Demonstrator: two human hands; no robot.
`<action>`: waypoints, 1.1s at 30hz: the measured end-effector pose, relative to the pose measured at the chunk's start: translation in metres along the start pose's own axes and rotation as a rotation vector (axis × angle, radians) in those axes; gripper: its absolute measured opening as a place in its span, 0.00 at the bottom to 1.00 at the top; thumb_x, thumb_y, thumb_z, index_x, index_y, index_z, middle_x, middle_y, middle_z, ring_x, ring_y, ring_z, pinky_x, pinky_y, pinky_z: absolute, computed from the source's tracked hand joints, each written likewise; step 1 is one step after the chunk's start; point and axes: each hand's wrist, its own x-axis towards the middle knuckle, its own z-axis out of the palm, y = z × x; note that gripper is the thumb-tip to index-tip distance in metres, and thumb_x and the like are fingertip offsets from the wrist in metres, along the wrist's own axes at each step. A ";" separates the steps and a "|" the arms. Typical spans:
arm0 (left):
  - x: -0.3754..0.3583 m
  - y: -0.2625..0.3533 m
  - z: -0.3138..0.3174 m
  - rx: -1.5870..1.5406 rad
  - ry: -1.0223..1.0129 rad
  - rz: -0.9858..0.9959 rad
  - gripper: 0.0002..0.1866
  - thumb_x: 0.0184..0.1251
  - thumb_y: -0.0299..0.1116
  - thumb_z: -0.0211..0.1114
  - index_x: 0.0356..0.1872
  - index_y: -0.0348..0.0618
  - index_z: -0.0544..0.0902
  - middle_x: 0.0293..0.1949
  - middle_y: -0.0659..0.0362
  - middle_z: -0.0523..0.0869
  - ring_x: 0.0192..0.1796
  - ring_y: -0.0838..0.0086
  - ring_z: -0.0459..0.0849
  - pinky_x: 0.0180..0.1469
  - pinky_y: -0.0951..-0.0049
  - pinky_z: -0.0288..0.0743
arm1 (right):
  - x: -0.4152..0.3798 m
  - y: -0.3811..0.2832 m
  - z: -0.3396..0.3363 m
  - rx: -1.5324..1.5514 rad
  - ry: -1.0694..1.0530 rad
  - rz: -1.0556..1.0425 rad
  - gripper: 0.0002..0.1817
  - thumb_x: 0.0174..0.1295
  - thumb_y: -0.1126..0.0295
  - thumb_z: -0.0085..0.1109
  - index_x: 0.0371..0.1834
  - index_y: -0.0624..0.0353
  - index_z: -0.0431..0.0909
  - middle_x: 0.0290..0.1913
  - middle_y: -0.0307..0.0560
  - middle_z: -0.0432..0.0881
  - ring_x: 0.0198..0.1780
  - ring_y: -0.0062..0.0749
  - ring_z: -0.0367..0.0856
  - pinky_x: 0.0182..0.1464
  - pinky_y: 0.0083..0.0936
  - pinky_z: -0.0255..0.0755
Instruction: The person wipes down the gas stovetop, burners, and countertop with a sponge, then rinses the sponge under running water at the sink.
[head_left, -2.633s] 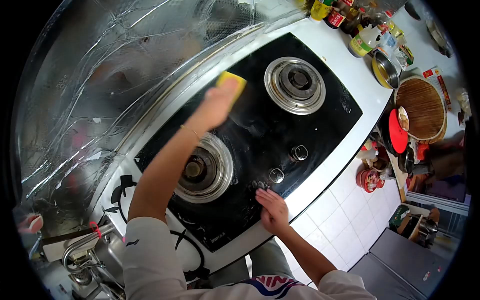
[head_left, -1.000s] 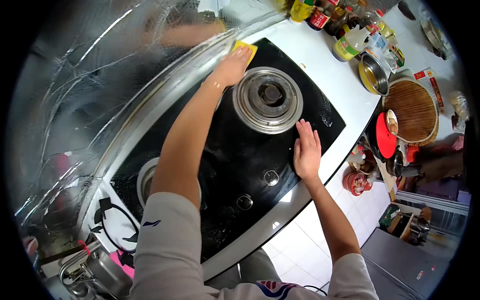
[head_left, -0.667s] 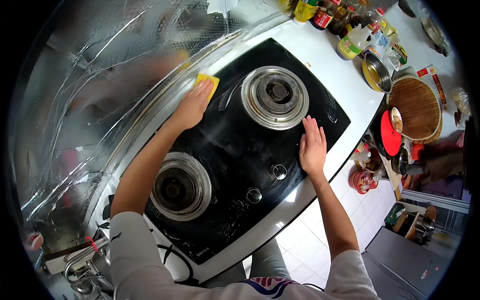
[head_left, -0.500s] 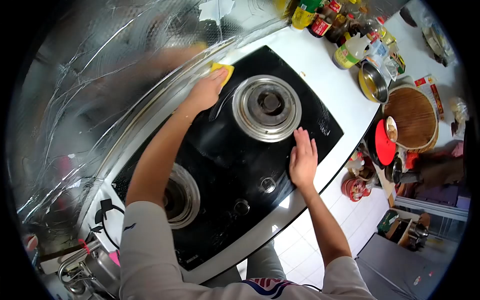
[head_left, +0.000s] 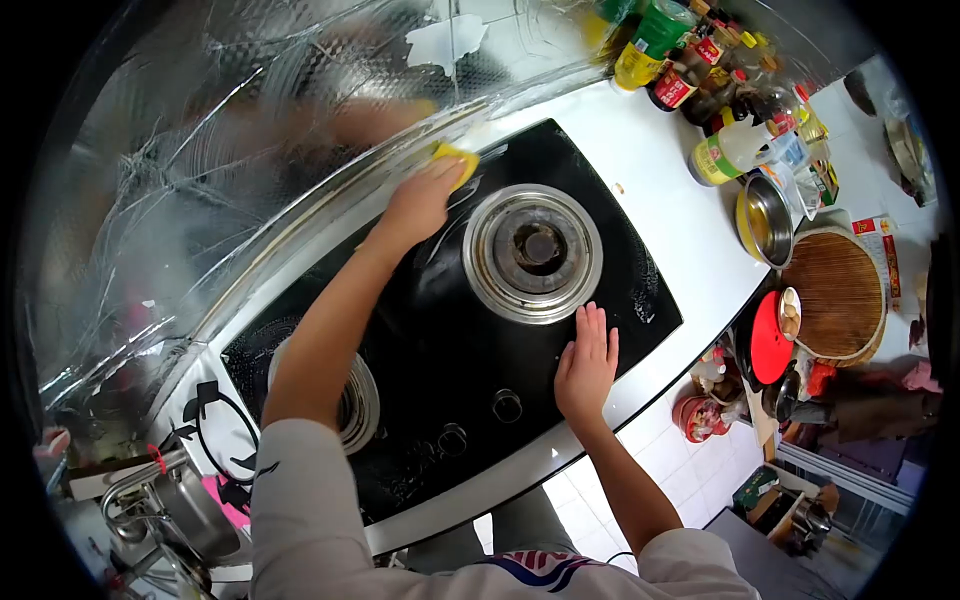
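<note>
My left hand [head_left: 418, 206] is closed on a yellow sponge [head_left: 460, 166] at the back edge of a black glass cooktop [head_left: 440, 300], near the wall side. The fingers press the sponge down from above and hide part of it. My right hand [head_left: 587, 372] lies flat with fingers stretched on the glass near the front edge, just below the round metal burner [head_left: 532, 254], and holds nothing. A second burner [head_left: 362, 405] is partly covered by my left forearm. Whitish wet streaks show on the glass at the right side. Two knobs [head_left: 507, 405] sit near the front.
Foil [head_left: 250, 150] lines the wall behind. Several bottles [head_left: 650, 45], a metal bowl [head_left: 768, 222] and a round wooden board [head_left: 835, 295] stand on the right. A black ring-shaped rack [head_left: 203, 430] and metal pot [head_left: 195, 510] are at the lower left.
The camera view has tilted and shifted slightly. Both hands keep nearly the same places on the cooktop, the left with the sponge, the right flat with its thumb a little more apart.
</note>
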 end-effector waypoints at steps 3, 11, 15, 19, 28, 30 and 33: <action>0.030 0.011 0.010 0.006 -0.019 -0.013 0.27 0.58 0.18 0.53 0.62 0.41 0.76 0.63 0.52 0.77 0.64 0.57 0.76 0.63 0.60 0.70 | -0.003 0.003 0.000 0.024 0.011 -0.027 0.28 0.66 0.77 0.49 0.72 0.60 0.64 0.73 0.51 0.66 0.77 0.43 0.60 0.77 0.46 0.47; -0.054 -0.017 -0.031 0.039 -0.121 -0.076 0.31 0.58 0.14 0.50 0.67 0.40 0.72 0.69 0.50 0.73 0.71 0.58 0.69 0.71 0.61 0.63 | -0.002 -0.001 0.002 0.003 0.020 0.008 0.28 0.65 0.77 0.50 0.72 0.60 0.64 0.74 0.50 0.66 0.77 0.43 0.60 0.77 0.45 0.47; 0.005 0.005 0.011 0.074 -0.041 -0.003 0.32 0.59 0.16 0.51 0.68 0.41 0.71 0.70 0.51 0.71 0.74 0.60 0.66 0.72 0.62 0.62 | -0.003 -0.001 0.002 -0.015 0.028 -0.002 0.29 0.65 0.77 0.50 0.71 0.60 0.64 0.74 0.50 0.66 0.77 0.42 0.60 0.77 0.45 0.47; 0.097 0.035 0.044 -0.037 -0.149 0.000 0.30 0.61 0.18 0.54 0.68 0.42 0.72 0.71 0.51 0.70 0.75 0.61 0.65 0.73 0.64 0.62 | -0.001 0.000 0.002 0.007 0.021 -0.002 0.29 0.65 0.77 0.50 0.71 0.60 0.64 0.74 0.50 0.66 0.77 0.42 0.60 0.78 0.44 0.47; 0.107 0.032 0.058 -0.226 -0.351 0.420 0.24 0.74 0.24 0.52 0.69 0.47 0.72 0.71 0.56 0.71 0.77 0.61 0.62 0.77 0.65 0.55 | -0.003 0.004 0.000 0.066 0.051 0.001 0.26 0.65 0.77 0.50 0.69 0.60 0.67 0.71 0.51 0.70 0.75 0.41 0.63 0.77 0.45 0.49; 0.082 0.018 0.044 -0.329 -0.377 0.372 0.21 0.75 0.24 0.51 0.67 0.47 0.75 0.70 0.55 0.73 0.75 0.60 0.64 0.77 0.65 0.56 | -0.003 0.006 -0.002 0.116 0.070 0.004 0.24 0.65 0.78 0.51 0.67 0.58 0.70 0.70 0.49 0.72 0.75 0.40 0.63 0.77 0.45 0.49; 0.051 0.002 0.019 -0.354 -0.296 0.288 0.21 0.74 0.23 0.50 0.65 0.47 0.77 0.68 0.54 0.75 0.74 0.60 0.67 0.76 0.65 0.58 | 0.000 0.019 -0.007 0.456 0.020 0.099 0.18 0.64 0.81 0.51 0.57 0.57 0.78 0.66 0.48 0.77 0.72 0.37 0.69 0.75 0.40 0.54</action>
